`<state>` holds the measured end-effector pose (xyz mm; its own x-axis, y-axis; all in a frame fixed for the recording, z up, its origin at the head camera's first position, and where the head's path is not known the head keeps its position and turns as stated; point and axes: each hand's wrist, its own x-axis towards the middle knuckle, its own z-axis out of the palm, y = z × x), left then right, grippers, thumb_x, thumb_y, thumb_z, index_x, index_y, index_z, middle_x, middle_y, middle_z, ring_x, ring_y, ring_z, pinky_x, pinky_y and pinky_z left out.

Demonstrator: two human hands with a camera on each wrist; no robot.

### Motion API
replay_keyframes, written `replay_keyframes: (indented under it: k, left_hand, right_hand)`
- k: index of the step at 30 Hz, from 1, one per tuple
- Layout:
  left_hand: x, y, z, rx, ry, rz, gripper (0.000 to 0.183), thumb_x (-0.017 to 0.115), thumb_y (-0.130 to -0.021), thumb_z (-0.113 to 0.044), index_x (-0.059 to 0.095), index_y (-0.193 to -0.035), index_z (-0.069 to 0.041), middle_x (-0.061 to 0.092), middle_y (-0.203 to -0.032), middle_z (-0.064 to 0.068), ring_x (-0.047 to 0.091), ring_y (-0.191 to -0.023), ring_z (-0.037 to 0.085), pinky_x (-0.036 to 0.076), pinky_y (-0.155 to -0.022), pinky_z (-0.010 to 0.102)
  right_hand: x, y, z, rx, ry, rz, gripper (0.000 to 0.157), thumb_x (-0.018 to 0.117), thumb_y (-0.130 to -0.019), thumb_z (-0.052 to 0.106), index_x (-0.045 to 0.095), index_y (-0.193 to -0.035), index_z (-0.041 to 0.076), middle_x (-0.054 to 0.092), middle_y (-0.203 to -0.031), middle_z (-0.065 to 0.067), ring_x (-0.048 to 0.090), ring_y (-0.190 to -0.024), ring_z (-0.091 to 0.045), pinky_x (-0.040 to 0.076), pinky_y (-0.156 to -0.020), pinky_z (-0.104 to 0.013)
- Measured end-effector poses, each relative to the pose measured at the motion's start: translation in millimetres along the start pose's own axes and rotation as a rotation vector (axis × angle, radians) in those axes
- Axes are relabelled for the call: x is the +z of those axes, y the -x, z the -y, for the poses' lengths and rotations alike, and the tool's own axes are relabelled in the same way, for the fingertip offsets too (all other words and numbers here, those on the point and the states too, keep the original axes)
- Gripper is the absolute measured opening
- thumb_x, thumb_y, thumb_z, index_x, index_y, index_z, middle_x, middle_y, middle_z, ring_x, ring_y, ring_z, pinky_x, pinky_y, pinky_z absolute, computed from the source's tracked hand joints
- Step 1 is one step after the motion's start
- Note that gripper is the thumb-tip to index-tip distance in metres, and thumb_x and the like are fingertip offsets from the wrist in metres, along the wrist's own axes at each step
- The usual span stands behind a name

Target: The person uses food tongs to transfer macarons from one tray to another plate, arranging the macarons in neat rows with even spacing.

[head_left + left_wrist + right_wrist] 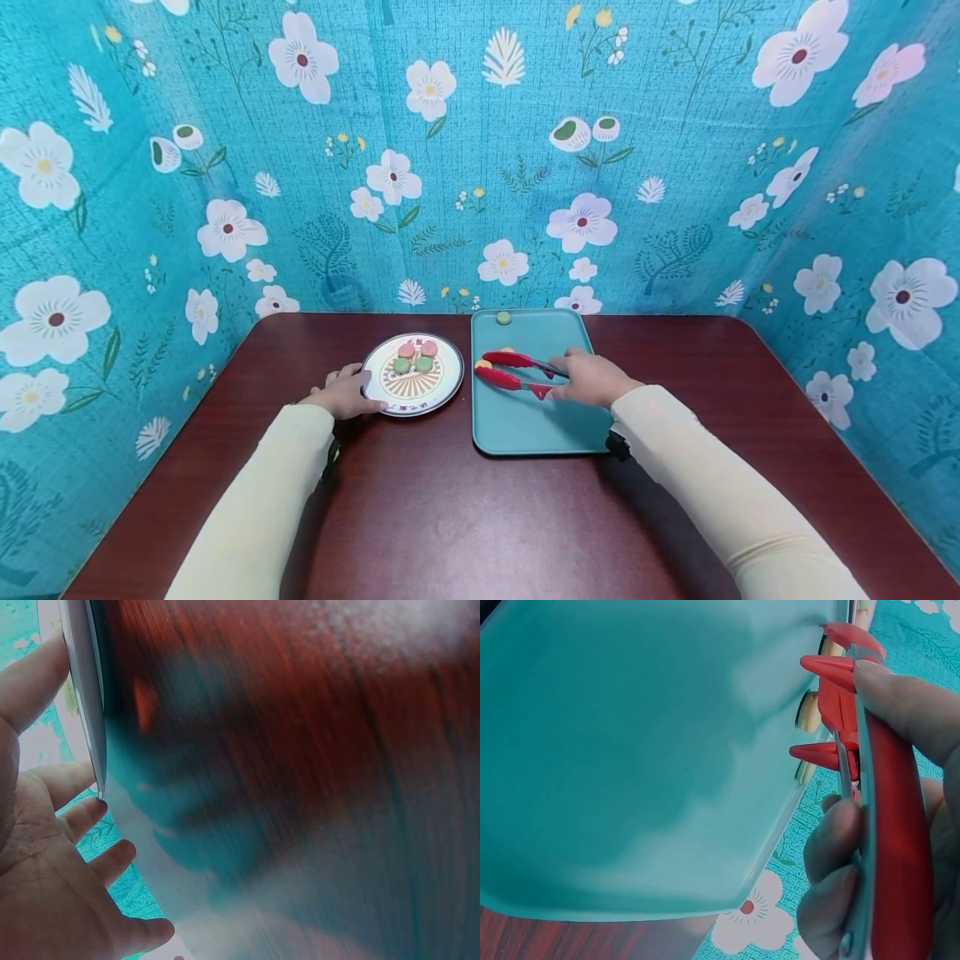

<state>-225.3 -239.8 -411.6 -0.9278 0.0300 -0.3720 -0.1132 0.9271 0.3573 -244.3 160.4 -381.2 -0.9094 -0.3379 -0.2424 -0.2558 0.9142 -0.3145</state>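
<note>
My left hand (pixel 347 393) touches the left rim of a white patterned plate (pixel 446 392). In the left wrist view the fingers are spread, with the thumb and nearest fingers against the plate's edge (pixel 88 705). Two pink macarons (pixel 428 349) and two green macarons (pixel 423 364) sit on the plate. My right hand (pixel 596 379) grips red-tipped metal tongs (pixel 517 381) above a teal tray (pixel 532 429). The tong tips are beside a yellow macaron (pixel 482 365); whether they pinch it I cannot tell. Another yellow macaron (pixel 507 351) is partly hidden behind the tongs.
A green macaron (pixel 503 317) lies near the tray's far edge. Both plate and tray stand on a dark red-brown table (pixel 450 517), the tray just right of the plate. Blue floral cloth (pixel 465 167) hangs along the table's back and sides.
</note>
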Motion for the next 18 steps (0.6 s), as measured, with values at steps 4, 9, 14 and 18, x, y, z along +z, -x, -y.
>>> replay_keyframes:
  k: [4,9,14,18]
  left_hand:
    - [0.8,-1.1,1.1,0.001,-0.004,0.002,0.088,0.07,-0.084,-0.043,0.03,-0.149,0.001,0.019,-0.153,0.026,0.017,-0.136,0.049,0.011,-0.106,0.072]
    - [1.1,-1.6,1.9,0.01,-0.009,-0.002,0.089,0.071,-0.084,-0.044,0.031,-0.148,0.002,0.019,-0.153,0.027,0.016,-0.135,0.049,0.011,-0.105,0.073]
    - [1.3,-2.1,2.8,0.015,0.005,-0.005,0.09,0.071,-0.083,-0.045,0.03,-0.148,0.002,0.018,-0.153,0.027,0.015,-0.136,0.05,0.01,-0.106,0.072]
    - [1.2,-2.0,3.1,0.019,0.007,-0.004,0.091,0.071,-0.083,-0.046,0.03,-0.148,0.002,0.018,-0.153,0.027,0.015,-0.136,0.05,0.01,-0.106,0.072]
  right_hand:
    - [0.1,1.4,0.1,0.003,-0.008,-0.002,0.078,0.081,-0.077,0.035,0.048,-0.143,0.009,0.051,-0.128,-0.016,0.056,-0.102,-0.027,0.055,-0.077,-0.043]
    - [0.4,1.9,-1.1,-0.01,-0.003,-0.005,0.077,0.08,-0.078,0.035,0.048,-0.142,0.008,0.052,-0.125,-0.015,0.056,-0.099,-0.025,0.055,-0.076,-0.041]
    - [0.3,2.3,-2.8,-0.024,0.002,-0.009,0.076,0.08,-0.078,0.035,0.048,-0.142,0.007,0.053,-0.125,-0.015,0.056,-0.096,-0.024,0.054,-0.074,-0.04]
    - [0.8,2.4,-4.4,-0.03,0.002,-0.013,0.076,0.08,-0.078,0.034,0.049,-0.142,0.006,0.053,-0.122,-0.015,0.056,-0.094,-0.023,0.054,-0.072,-0.038]
